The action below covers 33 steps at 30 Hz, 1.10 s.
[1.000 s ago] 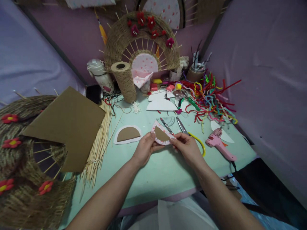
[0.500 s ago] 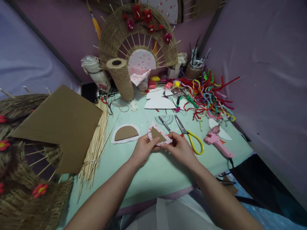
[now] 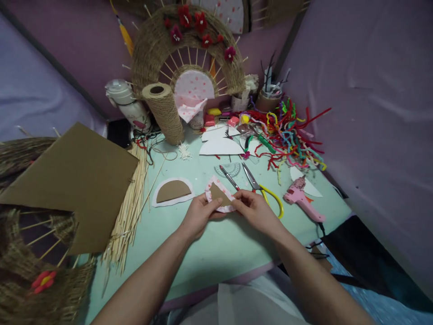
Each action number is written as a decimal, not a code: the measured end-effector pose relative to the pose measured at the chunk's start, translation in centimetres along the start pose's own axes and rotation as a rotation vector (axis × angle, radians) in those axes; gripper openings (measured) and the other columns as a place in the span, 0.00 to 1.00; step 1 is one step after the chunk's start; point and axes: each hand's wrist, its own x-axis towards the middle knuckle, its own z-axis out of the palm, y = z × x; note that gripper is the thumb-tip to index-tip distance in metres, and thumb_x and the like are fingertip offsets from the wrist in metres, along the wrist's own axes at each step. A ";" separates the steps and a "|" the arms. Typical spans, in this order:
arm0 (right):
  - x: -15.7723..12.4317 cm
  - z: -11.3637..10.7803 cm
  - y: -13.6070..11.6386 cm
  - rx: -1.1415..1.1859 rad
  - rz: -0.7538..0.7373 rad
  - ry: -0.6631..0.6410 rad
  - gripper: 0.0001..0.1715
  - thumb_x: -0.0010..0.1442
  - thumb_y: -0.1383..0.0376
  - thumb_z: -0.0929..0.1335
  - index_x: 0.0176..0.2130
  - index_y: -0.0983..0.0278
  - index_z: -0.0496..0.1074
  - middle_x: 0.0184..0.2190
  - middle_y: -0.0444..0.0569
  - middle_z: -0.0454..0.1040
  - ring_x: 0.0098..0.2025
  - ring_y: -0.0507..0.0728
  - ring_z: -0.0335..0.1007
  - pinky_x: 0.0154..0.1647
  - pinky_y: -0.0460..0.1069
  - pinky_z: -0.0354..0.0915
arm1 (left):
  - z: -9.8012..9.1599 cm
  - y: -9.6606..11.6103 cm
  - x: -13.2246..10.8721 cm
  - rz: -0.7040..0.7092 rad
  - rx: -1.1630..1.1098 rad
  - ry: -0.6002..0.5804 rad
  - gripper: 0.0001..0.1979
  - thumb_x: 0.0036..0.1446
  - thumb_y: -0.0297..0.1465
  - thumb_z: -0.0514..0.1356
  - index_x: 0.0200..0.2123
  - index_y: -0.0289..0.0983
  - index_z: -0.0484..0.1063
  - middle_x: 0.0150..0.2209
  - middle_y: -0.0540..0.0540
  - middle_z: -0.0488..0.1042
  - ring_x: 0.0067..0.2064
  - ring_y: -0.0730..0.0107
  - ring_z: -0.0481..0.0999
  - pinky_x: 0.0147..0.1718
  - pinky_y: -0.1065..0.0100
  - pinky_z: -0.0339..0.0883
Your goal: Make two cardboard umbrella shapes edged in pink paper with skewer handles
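Between my two hands is a small half-round cardboard piece (image 3: 219, 195) edged with folded white fabric with pink spots. My left hand (image 3: 199, 214) pinches its left and lower side, thumb on the cardboard. At the right end, the fingers of my right hand (image 3: 254, 208) close on the fabric edge. Left of my hands lies a second cardboard half-circle (image 3: 173, 190) on a larger white fabric piece (image 3: 155, 198). Yellow-handled scissors (image 3: 252, 176) and a pen (image 3: 227, 175) lie just beyond my right hand, with a clear protractor (image 3: 233, 169) behind the pen.
A pink glue gun (image 3: 301, 198) lies at right, near a heap of coloured pipe cleaners (image 3: 294, 131). Thin sticks (image 3: 126, 216) and a large cardboard sheet (image 3: 77, 180) are at left. A twine spool (image 3: 165, 115) and a woven fan (image 3: 149, 58) stand at the back.
My right hand has shifted along the fabric edge, its thumb now pressing closer to the cardboard's right corner. The piece is turned slightly. The whole view has shifted a little.
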 end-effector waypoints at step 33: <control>-4.8 -6.8 1.8 -0.735 -0.241 0.148 0.26 0.54 0.52 0.70 0.49 0.60 0.65 0.42 0.54 0.73 0.40 0.60 0.72 0.37 0.51 0.67 | -1.1 1.6 0.2 0.103 -0.278 0.052 0.15 0.50 0.30 0.66 0.41 0.34 0.68 0.34 0.47 0.77 0.35 0.66 0.79 0.32 0.66 0.77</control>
